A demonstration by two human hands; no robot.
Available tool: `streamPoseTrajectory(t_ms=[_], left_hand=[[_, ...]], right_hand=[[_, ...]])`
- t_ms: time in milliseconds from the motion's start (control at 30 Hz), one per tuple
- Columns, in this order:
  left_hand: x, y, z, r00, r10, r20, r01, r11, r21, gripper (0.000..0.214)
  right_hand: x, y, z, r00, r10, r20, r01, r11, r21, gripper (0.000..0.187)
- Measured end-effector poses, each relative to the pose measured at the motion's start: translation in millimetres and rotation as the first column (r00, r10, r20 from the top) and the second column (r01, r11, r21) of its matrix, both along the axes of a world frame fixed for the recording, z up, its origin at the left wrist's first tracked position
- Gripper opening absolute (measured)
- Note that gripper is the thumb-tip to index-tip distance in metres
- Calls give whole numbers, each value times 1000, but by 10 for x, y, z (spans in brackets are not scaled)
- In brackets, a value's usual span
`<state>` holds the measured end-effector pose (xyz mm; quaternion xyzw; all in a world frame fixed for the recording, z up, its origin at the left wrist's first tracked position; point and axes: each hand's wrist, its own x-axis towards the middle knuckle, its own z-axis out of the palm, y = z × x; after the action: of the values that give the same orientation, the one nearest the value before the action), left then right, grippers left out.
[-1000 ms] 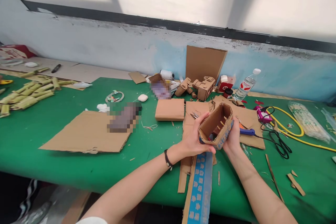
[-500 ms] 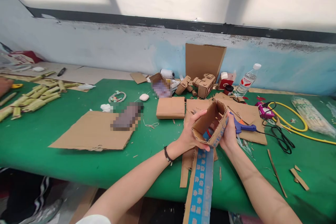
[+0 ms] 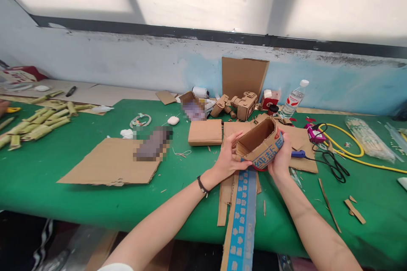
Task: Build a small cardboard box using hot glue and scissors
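Observation:
Both my hands hold a small open-topped cardboard box [image 3: 261,143] with blue print on its side, just above the green table [image 3: 57,178]. My left hand [image 3: 227,159] grips its near left end, fingers curled round the edge. On the right end, my right hand [image 3: 281,156] is wrapped round the side wall. Beneath the box lies a long cardboard strip with a blue pattern [image 3: 241,216], hanging over the table's front edge.
A big flat cardboard sheet [image 3: 110,163] lies to the left, a folded cardboard block [image 3: 205,131] behind my hands. A blue glue gun [image 3: 299,153], black scissors [image 3: 333,161] and yellow cable [image 3: 352,152] are at the right. A water bottle [image 3: 294,99] and cardboard model [image 3: 243,104] stand near the wall. Rolled tubes [image 3: 38,120] far left.
The box has been tipped away from me, so its printed outer side now faces me instead of its open inside. Both hands kept hold of it.

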<state>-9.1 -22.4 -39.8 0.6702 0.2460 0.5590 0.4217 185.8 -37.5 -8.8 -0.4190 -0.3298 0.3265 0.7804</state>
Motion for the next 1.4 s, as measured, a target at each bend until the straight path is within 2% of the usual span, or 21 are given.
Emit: streamPoseTrajectory(t_ms=[100, 200, 300, 433, 533, 600, 700, 833, 900, 967, 1033, 1100, 1167, 1267, 1333, 1400], left_hand=[[-10, -12, 32, 998, 24, -60, -25, 1000, -11, 106], [-7, -15, 83, 991, 74, -113, -66, 995, 68, 108], [-19, -38, 146, 986, 106, -128, -89, 987, 135, 106], [-54, -95, 236, 991, 121, -60, -108, 977, 186, 86], [-62, -147, 308, 989, 137, -51, -122, 963, 240, 76], [-47, -206, 354, 991, 113, -71, -97, 977, 192, 78], [-1, -331, 409, 994, 106, -29, -105, 993, 57, 88], [70, -447, 415, 989, 147, -31, -147, 989, 4, 66], [98, -439, 385, 987, 160, 16, -161, 987, 29, 54], [113, -392, 346, 982, 160, 105, -169, 982, 87, 49], [107, -324, 313, 980, 123, 154, -146, 978, 151, 59], [83, -258, 289, 994, 55, 95, -73, 977, 199, 86], [54, -208, 265, 1000, 16, 18, -20, 972, 236, 100], [24, -167, 219, 997, 72, 5, -71, 964, 258, 93], [9, -147, 196, 988, 155, 23, -156, 958, 239, 88], [-23, -116, 193, 973, 229, 28, -229, 947, 225, 88]], right_hand=[[61, -49, 83, 972, -225, 67, 222, 974, 46, 41], [61, -140, 151, 881, -389, 269, 357, 920, 160, 41], [49, -210, 171, 793, -462, 397, 372, 884, 284, 40], [53, -228, 116, 690, -487, 535, 267, 859, 437, 34], [34, -236, 44, 629, -435, 645, 113, 871, 478, 28], [7, -256, 5, 581, -407, 705, 38, 879, 476, 28], [-34, -287, -23, 540, -405, 738, 16, 882, 472, 29], [-54, -295, 2, 585, -364, 724, -19, 887, 462, 28], [-52, -295, 31, 616, -357, 702, -13, 887, 462, 26], [-47, -303, 61, 640, -374, 671, 52, 893, 448, 23], [-47, -324, 77, 668, -390, 633, 146, 904, 403, 23], [-62, -350, 72, 700, -371, 611, 185, 920, 346, 25], [-97, -374, 56, 730, -297, 616, 129, 945, 302, 27], [-145, -383, 63, 752, -138, 645, -16, 974, 227, 29], [-107, -356, 132, 731, -16, 682, -121, 981, 153, 37], [51, -302, 256, 669, 102, 736, -212, 976, 58, 51]])
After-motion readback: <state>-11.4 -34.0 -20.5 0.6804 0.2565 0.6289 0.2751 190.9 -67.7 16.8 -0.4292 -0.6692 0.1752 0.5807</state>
